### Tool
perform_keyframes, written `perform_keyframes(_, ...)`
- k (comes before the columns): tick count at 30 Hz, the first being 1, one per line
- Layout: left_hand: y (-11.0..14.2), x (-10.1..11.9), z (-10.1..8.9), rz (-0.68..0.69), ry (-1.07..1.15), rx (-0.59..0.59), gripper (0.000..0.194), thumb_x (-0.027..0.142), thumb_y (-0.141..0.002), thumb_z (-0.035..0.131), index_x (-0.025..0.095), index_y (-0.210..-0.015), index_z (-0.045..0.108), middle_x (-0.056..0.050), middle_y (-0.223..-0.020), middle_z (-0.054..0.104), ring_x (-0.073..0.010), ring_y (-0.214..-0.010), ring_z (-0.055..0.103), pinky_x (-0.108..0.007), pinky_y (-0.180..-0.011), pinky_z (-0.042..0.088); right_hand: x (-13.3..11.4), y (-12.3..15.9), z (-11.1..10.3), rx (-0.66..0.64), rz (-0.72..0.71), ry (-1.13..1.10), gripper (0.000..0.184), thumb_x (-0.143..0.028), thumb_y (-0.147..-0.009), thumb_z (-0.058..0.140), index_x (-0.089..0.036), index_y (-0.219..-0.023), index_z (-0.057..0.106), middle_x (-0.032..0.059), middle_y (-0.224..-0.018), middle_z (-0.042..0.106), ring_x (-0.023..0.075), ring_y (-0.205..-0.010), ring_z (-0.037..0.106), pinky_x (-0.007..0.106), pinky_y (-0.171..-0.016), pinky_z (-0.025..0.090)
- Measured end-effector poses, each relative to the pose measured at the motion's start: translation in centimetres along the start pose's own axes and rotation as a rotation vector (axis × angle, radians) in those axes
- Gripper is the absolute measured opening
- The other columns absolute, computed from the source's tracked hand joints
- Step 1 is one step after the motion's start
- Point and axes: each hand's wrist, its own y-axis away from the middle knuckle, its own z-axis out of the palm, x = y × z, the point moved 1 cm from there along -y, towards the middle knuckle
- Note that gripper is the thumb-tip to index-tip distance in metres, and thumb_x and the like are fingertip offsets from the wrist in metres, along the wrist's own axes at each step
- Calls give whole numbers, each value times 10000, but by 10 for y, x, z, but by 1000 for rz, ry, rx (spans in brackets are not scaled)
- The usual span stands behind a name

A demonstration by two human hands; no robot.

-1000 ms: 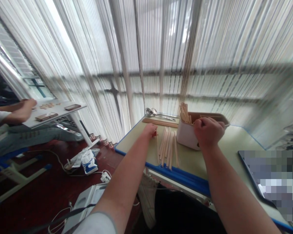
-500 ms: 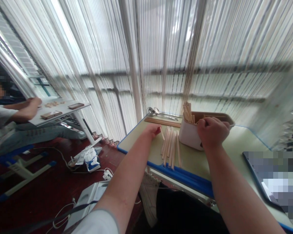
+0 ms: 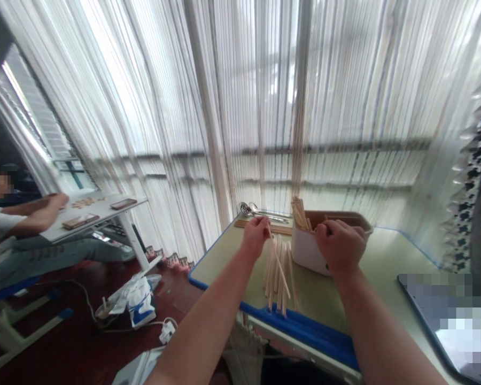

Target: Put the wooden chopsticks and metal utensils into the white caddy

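My left hand is closed on one end of a light wooden chopstick, which slants down toward the near edge over a pile of similar chopsticks on the table. My right hand is a fist at the front rim of a white utensil holder with a brown inside; what its fingers grip is hidden. More light chopsticks stand upright in the holder's left compartment. Behind my left hand lie darker brown chopsticks and metal slotted and solid spoons.
The pale table has blue edging. A tablet-like device lies at its right. On the left, a person sits at another white table with small pieces on it. Bags and cables are on the floor; a sheer curtain hangs behind.
My left hand has lifted and drawn up a chopstick, now held tilted above the pile. The view has tipped upward; my right hand stays at the holder's rim.
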Motion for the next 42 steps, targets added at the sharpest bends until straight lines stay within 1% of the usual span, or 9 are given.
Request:
perform_keyframes(8,-19,98,40,538,67,324,278,412,-756,589,150,-830,534,49,-629,524,-46,-444,521,-191,-473,475,-3,-3,-7,-16,10,-24,251,-229,-757,456,-180,-562,606,27,-599,613,140,-570,474,297,-707,282)
perform_keyframes(14,-29,121,56,812,-174,332,229,381,-828,520,164,-899,526,12,-743,557,-51,-475,541,-170,-441,442,-5,-5,-10,-12,31,-33,260,-216,-762,446,-181,-545,585,22,-591,610,139,-578,489,298,-711,284)
perform_keyframes(19,-6,107,66,1003,-737,85,192,345,-852,509,175,-845,597,-46,-865,609,-112,-730,602,-229,-672,491,-6,-5,-11,-17,26,-64,255,-208,-755,440,-175,-544,579,25,-580,597,144,-611,507,297,-703,278)
perform_keyframes(22,4,89,71,927,-946,-67,256,359,-880,455,178,-960,617,-80,-981,630,-170,-930,592,-292,-847,457,-4,-4,-11,-10,43,-87,246,-212,-754,446,-178,-556,588,23,-589,594,146,-613,499,300,-709,278)
perform_keyframes(30,3,27,77,504,-626,-246,724,513,-788,552,148,-1350,279,-198,-1288,466,-233,-1022,577,-315,-809,470,-2,-2,-14,12,42,-130,219,-237,-772,458,-190,-626,614,28,-642,605,173,-692,493,321,-763,273)
perform_keyframes(33,-3,19,71,543,-499,-178,655,516,-845,453,188,-1361,220,-160,-1254,496,-187,-953,605,-277,-763,480,-3,-2,-14,10,53,-116,220,-221,-767,460,-187,-601,600,26,-629,608,165,-671,501,323,-764,274)
perform_keyframes(37,-18,8,40,631,-496,101,476,444,-927,242,193,-1331,238,-127,-1223,510,-145,-920,608,-262,-769,482,-6,-5,-15,-13,61,-74,241,-210,-760,453,-181,-550,569,27,-607,613,150,-621,503,310,-720,272)
perform_keyframes(40,-30,-12,6,598,-808,242,415,349,-894,381,144,-1254,357,-139,-1181,530,-169,-936,597,-290,-841,464,-9,-6,-16,-34,62,-5,252,-224,-759,448,-179,-542,569,31,-588,620,145,-581,494,307,-675,261)
perform_keyframes(42,-36,-28,-13,559,-1118,206,354,225,-863,408,128,-1200,452,-151,-1189,534,-210,-1076,539,-318,-943,407,-10,-7,-16,-38,72,52,261,-237,-764,441,-176,-549,575,34,-593,628,143,-566,488,308,-662,252)
